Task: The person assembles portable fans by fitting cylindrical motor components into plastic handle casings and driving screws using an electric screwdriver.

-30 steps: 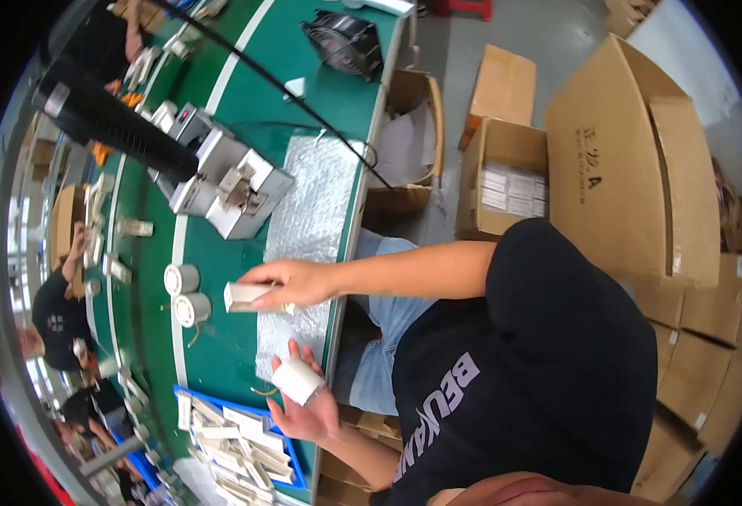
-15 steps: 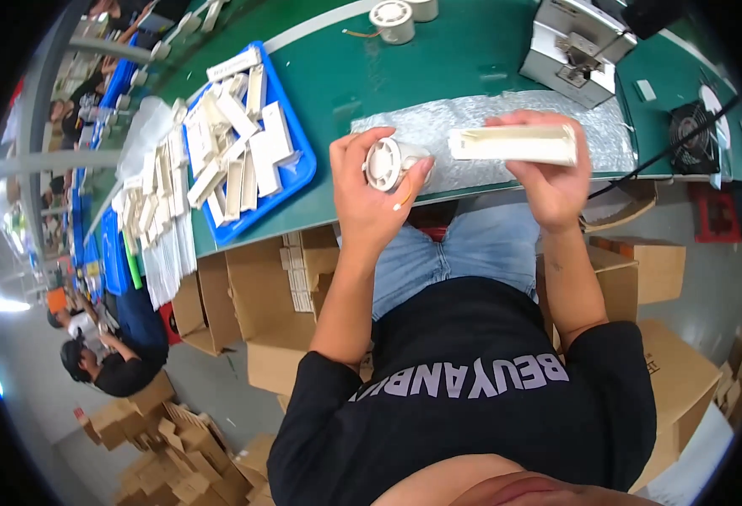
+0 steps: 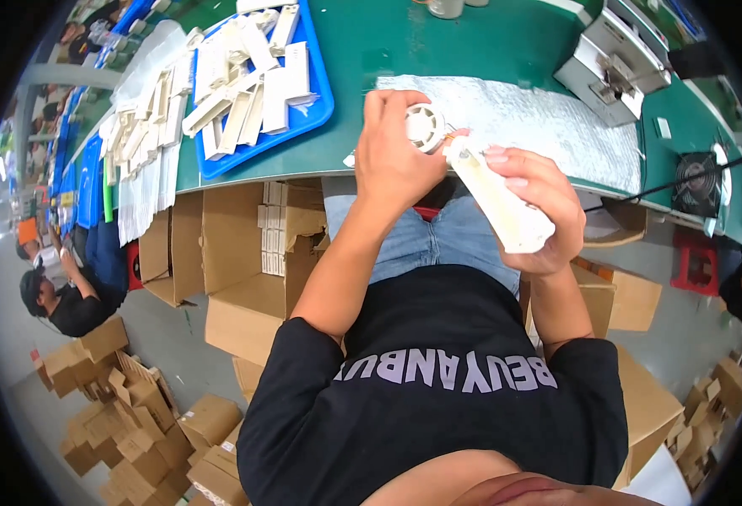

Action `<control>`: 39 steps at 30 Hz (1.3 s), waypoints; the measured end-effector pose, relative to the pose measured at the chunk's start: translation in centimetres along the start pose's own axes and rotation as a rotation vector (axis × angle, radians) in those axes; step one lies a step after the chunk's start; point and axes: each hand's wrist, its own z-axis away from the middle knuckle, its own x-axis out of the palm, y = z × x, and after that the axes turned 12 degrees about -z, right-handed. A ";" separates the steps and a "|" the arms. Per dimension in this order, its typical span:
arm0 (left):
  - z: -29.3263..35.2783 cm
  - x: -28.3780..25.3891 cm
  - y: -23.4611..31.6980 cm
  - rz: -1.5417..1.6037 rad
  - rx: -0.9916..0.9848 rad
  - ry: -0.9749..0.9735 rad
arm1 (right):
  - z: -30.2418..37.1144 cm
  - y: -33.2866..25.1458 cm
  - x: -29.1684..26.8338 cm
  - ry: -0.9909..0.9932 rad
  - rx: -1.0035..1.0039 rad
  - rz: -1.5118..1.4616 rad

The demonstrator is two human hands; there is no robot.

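My left hand [image 3: 394, 160] is closed around a round white plastic part [image 3: 426, 126] whose face has spoke-like openings. A thin orange wire [image 3: 450, 133] comes off it. My right hand [image 3: 556, 207] grips a long, hollow white plastic housing [image 3: 499, 201], which slants with its far end near my left hand. That end lies close beside the round part and the wire; whether they touch I cannot tell. Both hands are held above the near edge of the green table [image 3: 438, 51], in front of a silvery bubble-wrap sheet [image 3: 548, 118].
To the left, a blue tray [image 3: 324, 93] carries a heap of similar housings, with more piled beside it. A metal fixture [image 3: 611, 72] stands at the back right, near a small black fan [image 3: 696, 181]. Cardboard boxes [image 3: 244, 316] sit below the table's edge; a person [image 3: 80, 295] is further left.
The housing has swung from lying crosswise to slanting, its far end now beside the round part. My hands have come together, and the whole view has shifted.
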 end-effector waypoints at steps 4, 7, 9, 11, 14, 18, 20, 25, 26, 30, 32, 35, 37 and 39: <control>0.2 0.4 -1.5 0.040 0.088 -0.023 | 0.7 0.9 -0.3 0.134 -0.025 -0.017; -0.2 1.0 -1.3 0.205 0.047 -0.154 | 2.2 1.7 -1.8 0.121 0.092 -0.130; -0.3 0.4 -5.1 0.275 -0.065 -0.168 | 2.0 1.7 0.5 0.309 0.060 -0.157; -1.0 -1.9 -3.8 0.338 -0.030 -0.270 | 1.5 1.0 1.5 0.457 0.045 -0.226; -1.1 -0.3 -1.8 0.351 -0.067 -0.308 | 3.0 0.2 0.6 0.561 0.100 -0.291; -0.9 -0.4 0.4 0.240 0.028 -0.456 | 4.0 -0.3 0.0 0.682 0.079 -0.271; -0.6 -0.2 1.4 0.194 0.036 -0.535 | 4.2 -0.9 -0.8 0.694 0.071 -0.294; 1.3 -0.5 5.1 0.499 0.231 -0.569 | 3.1 -2.8 -2.4 0.704 0.031 -0.252; 1.7 -1.0 5.7 0.512 0.219 -0.568 | 3.0 -3.0 -2.4 0.668 0.108 -0.357; 1.3 -1.7 4.6 0.458 0.208 -0.621 | 3.3 -3.1 -2.5 0.646 0.187 -0.483; 0.9 -1.5 5.5 0.429 0.337 -0.751 | 4.2 -3.6 -3.5 0.717 0.178 -0.496; 1.8 -1.3 5.8 0.483 0.448 -0.715 | 5.3 -3.6 -4.6 0.750 0.236 -0.495; 1.6 -0.9 4.4 0.513 0.406 -0.658 | 5.5 -3.8 -4.9 0.727 0.293 -0.336; 2.4 -1.3 5.0 0.412 0.323 -0.559 | 6.2 -2.5 -4.7 0.652 0.298 -0.386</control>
